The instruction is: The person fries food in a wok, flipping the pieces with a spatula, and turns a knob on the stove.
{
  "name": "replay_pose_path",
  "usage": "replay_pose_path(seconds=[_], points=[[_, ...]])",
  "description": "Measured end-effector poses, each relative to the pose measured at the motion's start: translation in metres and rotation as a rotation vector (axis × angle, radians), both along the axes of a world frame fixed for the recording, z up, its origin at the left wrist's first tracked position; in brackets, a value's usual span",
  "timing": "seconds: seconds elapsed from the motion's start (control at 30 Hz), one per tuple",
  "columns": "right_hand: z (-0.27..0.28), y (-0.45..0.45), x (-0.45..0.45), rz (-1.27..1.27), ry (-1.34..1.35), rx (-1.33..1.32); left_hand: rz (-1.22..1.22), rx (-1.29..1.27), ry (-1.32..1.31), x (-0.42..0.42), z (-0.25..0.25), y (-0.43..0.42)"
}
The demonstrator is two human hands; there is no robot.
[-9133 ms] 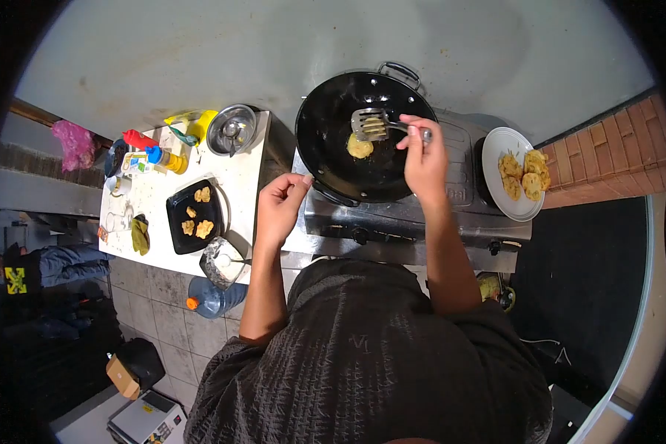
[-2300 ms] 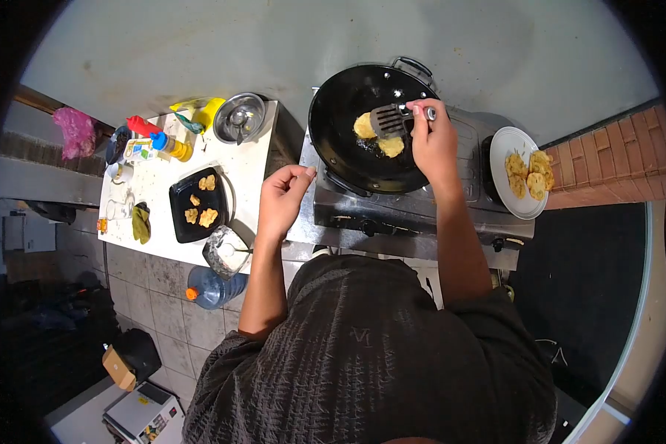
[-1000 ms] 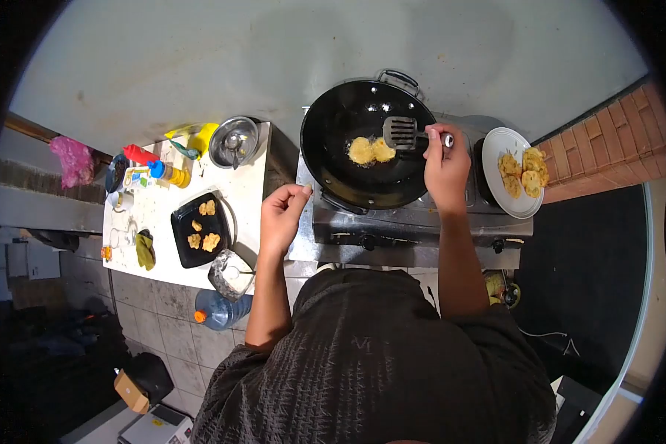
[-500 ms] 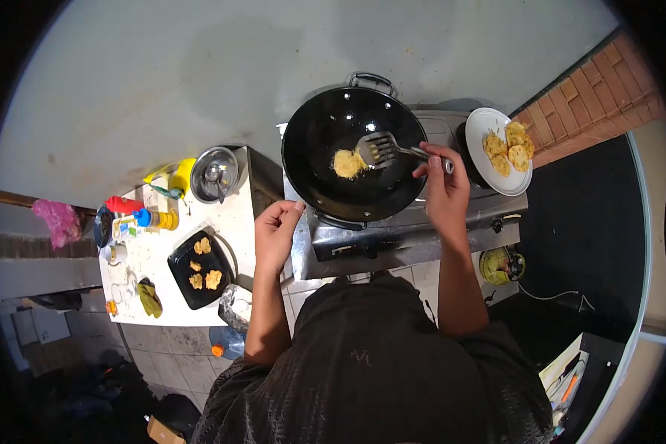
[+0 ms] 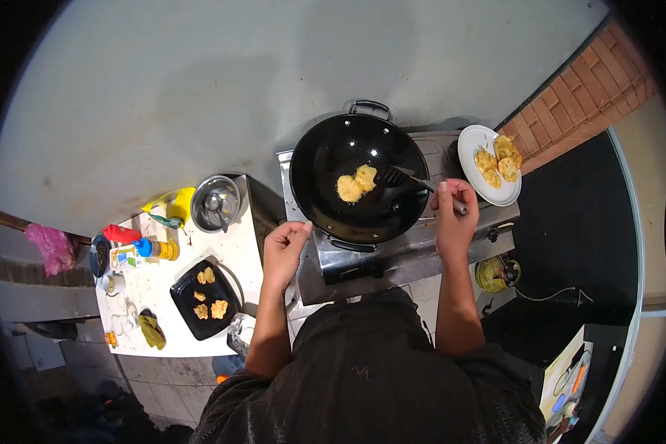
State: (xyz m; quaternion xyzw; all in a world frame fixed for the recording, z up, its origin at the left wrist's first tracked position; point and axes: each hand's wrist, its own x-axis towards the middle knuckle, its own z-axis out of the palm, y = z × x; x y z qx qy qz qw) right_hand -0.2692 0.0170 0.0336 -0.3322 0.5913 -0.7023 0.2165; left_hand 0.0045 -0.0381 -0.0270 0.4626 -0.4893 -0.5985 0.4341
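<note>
A black wok (image 5: 325, 214) sits on the metal stove (image 5: 422, 251), with two golden fritters (image 5: 350, 188) touching each other near its middle. My right hand (image 5: 455, 218) is closed around the handle of a slotted spatula (image 5: 403, 177); the spatula's head is over the wok, just right of the fritters. At the wok's near left edge is my left hand (image 5: 285, 255), thumb and fingers pinched together by the near handle; whether they grip anything is too small to tell. To the right, a white plate (image 5: 470, 137) holds several cooked fritters.
On the left, a white table (image 5: 148, 344) bears a black square plate (image 5: 189, 285) of fritter pieces, a steel bowl (image 5: 200, 196), a red bottle (image 5: 121, 234) and a blue-capped yellow bottle (image 5: 159, 249). A green gas cylinder (image 5: 488, 274) stands below the stove's right side.
The view has turned and shifted. The spatula has gone from overlapping the fritters to beside them, its head now tilted. My right hand still holds it; my left hand remains near the wok's edge.
</note>
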Motion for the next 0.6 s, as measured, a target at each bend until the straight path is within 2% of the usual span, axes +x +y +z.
replay_pose_path(seconds=[0.17, 0.4, 0.6], points=[[0.004, 0.008, 0.002, -0.014, -0.066, 0.056, -0.054, 0.016, 0.006, -0.002, 0.006, -0.004], [0.011, 0.012, 0.009, 0.031, -0.167, -0.022, -0.120, 0.037, -0.024, -0.002, 0.011, -0.009], [0.006, 0.020, 0.001, 0.068, -0.126, 0.002, -0.125, 0.052, -0.018, -0.002, 0.002, -0.012]])
